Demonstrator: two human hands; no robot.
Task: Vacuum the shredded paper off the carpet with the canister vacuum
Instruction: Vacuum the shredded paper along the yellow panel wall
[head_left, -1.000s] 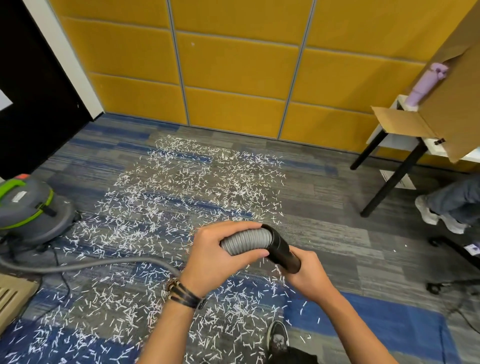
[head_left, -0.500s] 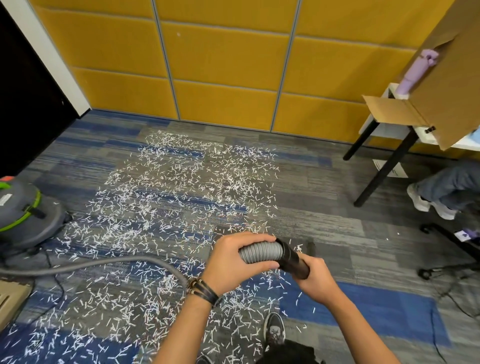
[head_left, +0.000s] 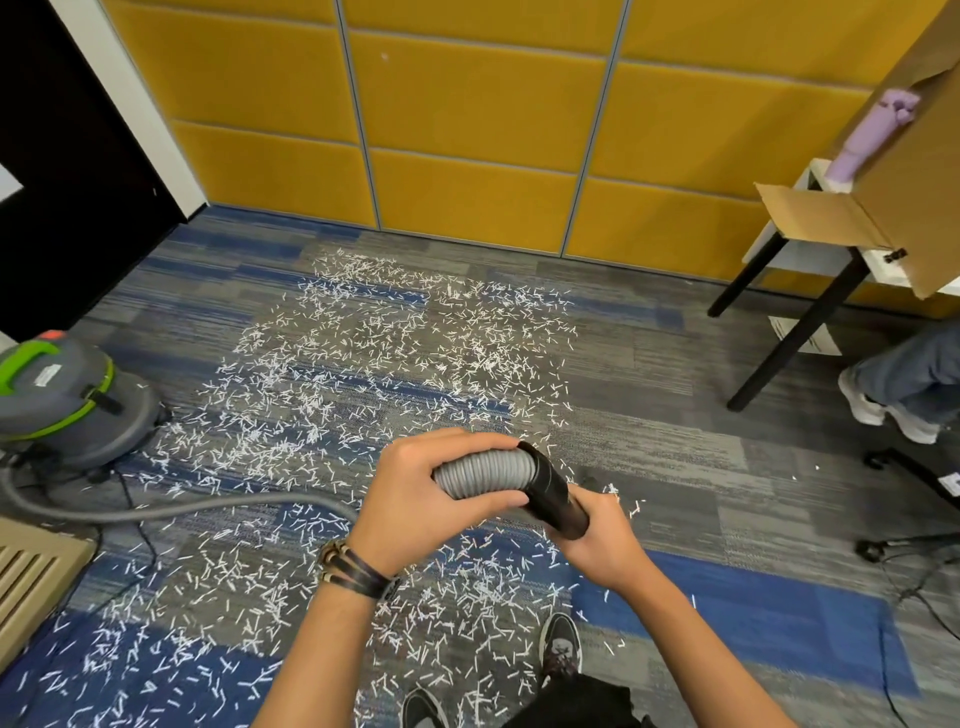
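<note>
The paper (head_left: 363, 374) is thin white strips, spread thick over the carpet (head_left: 675, 467). None looks sucked up yet, so I think nearly the whole job is left. The hose (head_left: 483, 473) is held up off the floor. The left hand (head_left: 431, 499) has a full grip round its ribbed part. The right hand (head_left: 602, 535) is curled round its black end (head_left: 556, 493). The vacuum (head_left: 57, 400) sits far left.

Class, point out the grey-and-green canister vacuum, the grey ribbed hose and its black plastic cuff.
Grey-and-green canister vacuum (head_left: 101, 436), head view, lower grey drum.
Grey ribbed hose (head_left: 483, 475), head view, ribbed stretch beside the cuff.
Black plastic cuff (head_left: 550, 483), head view, its upper side.
</note>
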